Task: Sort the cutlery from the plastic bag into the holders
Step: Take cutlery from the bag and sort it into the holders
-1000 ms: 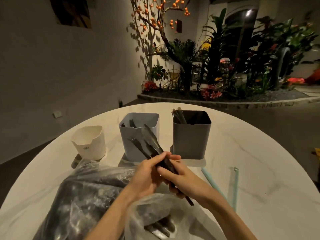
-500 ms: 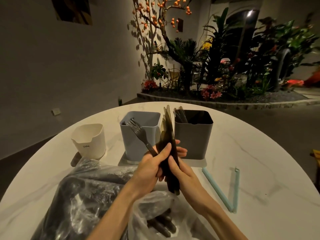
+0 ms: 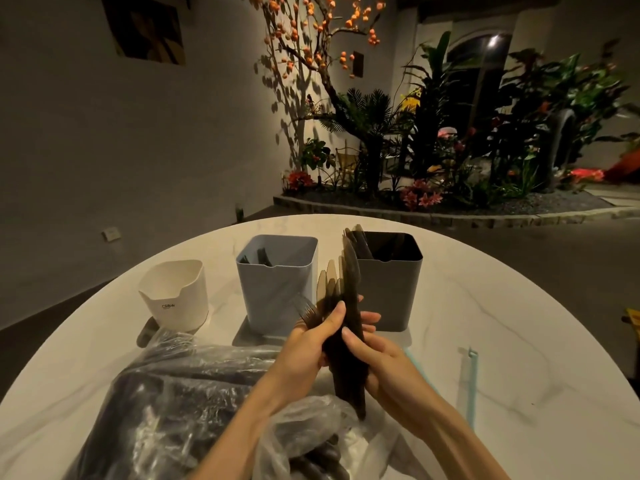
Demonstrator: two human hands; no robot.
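Both hands hold a bunch of dark plastic cutlery upright over the table's middle. My left hand grips a fork and the left side of the bunch. My right hand grips a fan of dark knives, blades up. Three holders stand behind in a row: a white one at left, a light blue one with some cutlery inside, and a dark grey one with knives. A clear plastic bag full of dark cutlery lies at the near left.
The round white marble table carries two light blue straws to the right of my hands. The bag covers the near left of the table. Beyond the far edge are a wall and a planted bed.
The bunch went from slanted to upright and the knives have fanned out. The fork has dropped from standing high to lying low by my left fingers.
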